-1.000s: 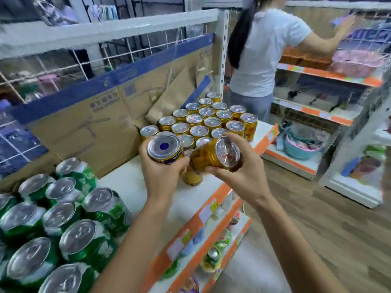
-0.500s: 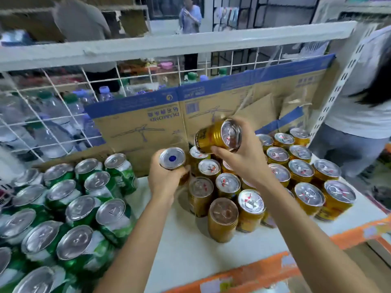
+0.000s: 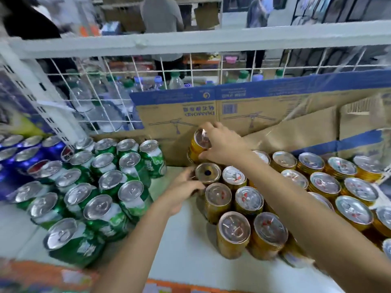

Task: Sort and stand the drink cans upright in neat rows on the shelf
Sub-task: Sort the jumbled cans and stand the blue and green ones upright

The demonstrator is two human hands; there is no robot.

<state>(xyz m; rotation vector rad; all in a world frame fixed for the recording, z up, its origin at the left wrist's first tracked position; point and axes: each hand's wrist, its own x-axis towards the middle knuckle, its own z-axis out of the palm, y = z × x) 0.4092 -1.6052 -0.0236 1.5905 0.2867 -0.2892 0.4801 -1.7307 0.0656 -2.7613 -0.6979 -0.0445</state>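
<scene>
Here, the white shelf (image 3: 186, 261) is carrying all the cans. A sheet of cardboard (image 3: 264, 115) is leaning along its back, likely so nothing is slipping through the wire wall (image 3: 148, 73) behind.

The green cans (image 3: 110, 187) are standing together on the left and the gold cans (image 3: 317, 187) are standing in rows on the right. Bare shelf is lying between the 2 groups, so the kinds are not mixing. Some blue cans (image 3: 19, 153) are sitting at the far left.

The right hand (image 3: 226, 144) is reaching to the back, just beside the cardboard, and its fingers are curling round 1 gold can (image 3: 196, 149). That can is tipping, with its shiny top showing, so it is not standing yet. I am guessing it is heading for the back left corner of the gold rows.

The left hand (image 3: 182, 189) is lower down, its fingers wrapping the side of another gold can with a blue dot on its lid (image 3: 208, 173). This one is standing upright among its neighbours. The hand is probably steadying it so the row is not getting knocked.
</scene>
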